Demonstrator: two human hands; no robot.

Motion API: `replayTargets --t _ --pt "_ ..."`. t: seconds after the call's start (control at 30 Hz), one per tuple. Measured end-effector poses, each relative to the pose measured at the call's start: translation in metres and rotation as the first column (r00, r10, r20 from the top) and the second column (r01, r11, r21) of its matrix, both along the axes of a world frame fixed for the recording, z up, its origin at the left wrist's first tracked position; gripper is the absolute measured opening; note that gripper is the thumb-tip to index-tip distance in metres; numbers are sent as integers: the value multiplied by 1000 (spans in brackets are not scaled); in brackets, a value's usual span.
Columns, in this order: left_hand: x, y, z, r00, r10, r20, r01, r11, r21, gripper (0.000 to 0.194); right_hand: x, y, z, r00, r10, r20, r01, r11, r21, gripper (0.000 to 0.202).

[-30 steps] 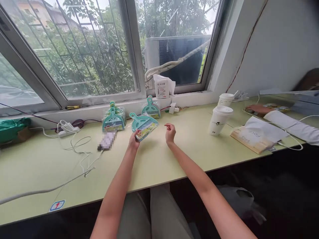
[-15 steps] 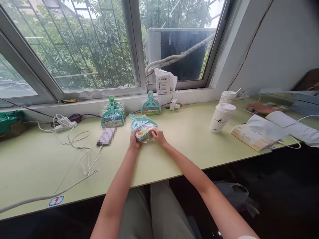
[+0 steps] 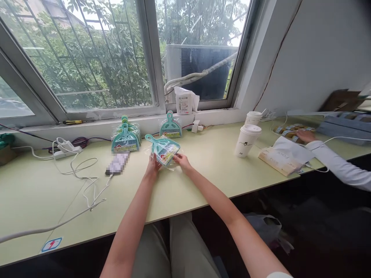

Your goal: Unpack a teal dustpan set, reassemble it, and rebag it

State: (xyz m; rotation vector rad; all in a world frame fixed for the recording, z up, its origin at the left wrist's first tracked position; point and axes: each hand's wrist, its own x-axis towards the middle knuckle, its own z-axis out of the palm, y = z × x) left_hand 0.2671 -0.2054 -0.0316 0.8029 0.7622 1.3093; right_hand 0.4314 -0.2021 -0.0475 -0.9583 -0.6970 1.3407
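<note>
Holding a packaged teal dustpan-and-brush set [image 3: 162, 148] from both sides, the person keeps it low over the pale green table [image 3: 203, 170], straight ahead and near the table's middle. The left hand [image 3: 152, 167] grasps the near left edge of the clear wrapper, fingers closed on it. The right hand [image 3: 182, 161] grips the near right edge, thumb and fingers pinched on the plastic. The set's handle points away and to the left; its printed card faces up.

Behind it, a stack of the same packaged sets [image 3: 125, 136] leans by the window sill, and one single set [image 3: 171, 127] stands apart to the right of the stack. A blurred flat item [image 3: 117, 163] lies left of the held set, with a white cable [image 3: 87, 185] trailing from it toward a power strip [image 3: 65, 148]. Two lidded paper cups [image 3: 246, 135] stand well to the right. Farther right, another person's hand [image 3: 304, 135], in a white sleeve, rests on small packets beside a flat paper package [image 3: 282, 156]. A tissue pack [image 3: 185, 101] sits on the sill.
</note>
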Motion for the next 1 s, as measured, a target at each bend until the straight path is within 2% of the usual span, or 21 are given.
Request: replayTargets --t 0.07,0.1,0.23,0.33,0.4,0.6,0.87,0.93,0.97,1.0 --pt "-4 4 -4 999 -32 -39 33 999 26 59 2 5 -1 992 -121 -47 119 992 -28 18" --pt "-6 5 -5 997 -31 -64 32 999 26 59 5 7 -1 988 -140 -70 137 990 -41 20" --pt "-11 9 -9 985 19 -170 -16 1000 19 61 19 10 5 997 -42 -64 39 998 -40 23" --pt "-13 10 -8 978 -23 -207 26 1000 12 64 28 10 9 999 44 -4 -44 999 11 24" --pt "-14 11 -8 976 -36 -214 38 999 5 59 31 9 10 998 52 21 -53 998 38 23" --pt "-20 17 -10 961 155 -229 -174 983 -63 27 38 4 15 991 109 81 -117 987 110 27" --pt "-28 16 2 943 303 -139 -309 951 -25 19 38 -2 22 981 176 82 -187 969 159 28" --pt "-40 19 6 910 398 -112 -404 914 -33 19 41 -2 24 987 154 52 -160 974 159 27" --pt "-48 20 8 869 484 -98 -490 870 -48 21 44 -1 24 991 127 29 -130 978 162 27" --pt "-59 22 9 802 589 -99 -596 800 -69 24 48 0 24 995 95 2 -94 982 166 27"
